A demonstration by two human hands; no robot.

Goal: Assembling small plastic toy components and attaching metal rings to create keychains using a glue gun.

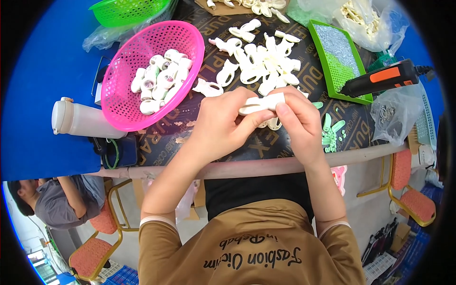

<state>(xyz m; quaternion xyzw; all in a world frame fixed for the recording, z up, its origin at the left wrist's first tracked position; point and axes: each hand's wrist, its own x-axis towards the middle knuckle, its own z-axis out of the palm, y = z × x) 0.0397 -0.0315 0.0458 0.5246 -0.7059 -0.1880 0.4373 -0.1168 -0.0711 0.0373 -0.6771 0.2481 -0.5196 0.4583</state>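
Between both hands, above the near part of the table, is a white moulded plastic part [262, 103]. My left hand [222, 116] closes on its left end, thumb along its near side. At its right end my right hand [301, 118] pinches it between thumb and fingers. Just beyond lies a loose heap of similar white plastic parts [266, 61], some with oval openings. One such part [208, 88] lies to the left of the heap, near the basket. The underside of the held part is hidden by my fingers.
A pink mesh basket [114, 90] of white parts is at left, beside a whitish bottle [78, 118]. At right are a green tray [321, 57], a black and orange hand tool [384, 78] and small green pieces [330, 130]. Another person [61, 202] sits at lower left.
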